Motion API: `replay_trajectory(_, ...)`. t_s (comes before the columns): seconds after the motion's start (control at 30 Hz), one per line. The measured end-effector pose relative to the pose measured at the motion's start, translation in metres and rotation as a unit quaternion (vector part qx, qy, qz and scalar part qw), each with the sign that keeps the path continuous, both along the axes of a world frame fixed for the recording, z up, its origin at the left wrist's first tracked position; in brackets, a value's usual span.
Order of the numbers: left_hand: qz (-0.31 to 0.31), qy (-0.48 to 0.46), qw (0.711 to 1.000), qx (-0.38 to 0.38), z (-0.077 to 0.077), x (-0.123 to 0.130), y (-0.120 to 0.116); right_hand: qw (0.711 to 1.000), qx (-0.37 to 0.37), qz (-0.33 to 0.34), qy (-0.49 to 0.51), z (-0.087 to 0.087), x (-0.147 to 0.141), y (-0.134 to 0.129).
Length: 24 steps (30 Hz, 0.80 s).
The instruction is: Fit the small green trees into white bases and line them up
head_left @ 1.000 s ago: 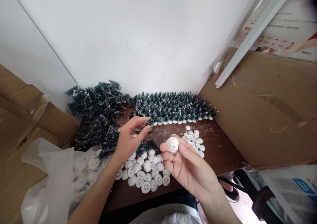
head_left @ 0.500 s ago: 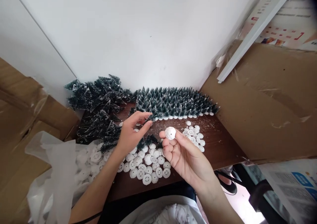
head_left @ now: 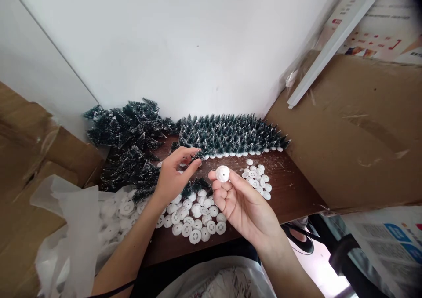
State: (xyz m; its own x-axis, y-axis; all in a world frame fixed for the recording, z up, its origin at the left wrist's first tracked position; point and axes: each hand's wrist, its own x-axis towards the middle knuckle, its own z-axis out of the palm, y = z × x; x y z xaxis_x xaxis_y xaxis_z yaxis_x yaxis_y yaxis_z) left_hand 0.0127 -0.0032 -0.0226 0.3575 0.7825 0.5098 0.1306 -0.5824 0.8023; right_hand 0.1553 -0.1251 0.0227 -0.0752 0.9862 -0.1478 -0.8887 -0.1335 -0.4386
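Observation:
My right hand [head_left: 244, 205] pinches a round white plastic base [head_left: 222, 173] between thumb and fingers, its small centre hole facing me. To its left, my left hand [head_left: 176, 172] is closed around a miniature bottle-brush tree [head_left: 197, 155], mostly hidden by the fingers. The tree and the base are apart. Below the hands lies a pile of loose white bases [head_left: 196, 221], some showing slotted undersides. A smaller group of bases [head_left: 260, 181] is spread to the right of my right hand.
Behind the hands, snow-tipped trees [head_left: 231, 133] stand on white bases in tight rows. Loose trees [head_left: 128, 126] heap at the left. A plastic bag [head_left: 79, 219] with bases lies front left. Cardboard [head_left: 356, 144] flanks the brown tabletop [head_left: 290, 188], with a white wall [head_left: 181, 47] behind.
The white base in my right hand has shifted slightly left and up, towards the left hand. The left hand stays nearly still, and the whole view has moved a little.

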Motion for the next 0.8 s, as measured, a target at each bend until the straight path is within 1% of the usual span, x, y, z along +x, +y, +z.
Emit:
replay_trajectory(0.13,0.010,0.003,1.000,-0.003,0.001,-0.001,0.000,1.000,0.001,-0.008,-0.010,0.001,0.002,0.001)
replay_trajectory(0.27,0.016,0.007,1.000,-0.008,0.001,-0.001,0.000,0.999,-0.006,-0.031,-0.025,-0.004,0.006,0.006)
replay_trajectory(0.33,0.016,0.013,1.000,-0.013,0.002,-0.001,0.000,0.997,-0.007,-0.053,-0.046,-0.009,0.011,0.011)
replay_trajectory(0.4,0.015,0.023,1.000,-0.013,0.002,-0.001,-0.001,0.993,-0.006,-0.089,-0.081,-0.015,0.016,0.017)
replay_trajectory(0.53,0.004,0.052,0.999,0.002,0.003,-0.001,-0.002,0.972,0.004,-0.167,-0.164,-0.031,0.024,0.030)
replay_trajectory(0.67,-0.012,0.067,0.997,0.026,0.003,-0.001,-0.003,0.956,0.013,-0.184,-0.229,-0.043,0.025,0.038)
replay_trajectory(0.8,-0.026,0.071,0.997,0.034,0.006,0.001,-0.005,0.952,0.002,-0.182,-0.247,-0.049,0.024,0.042)
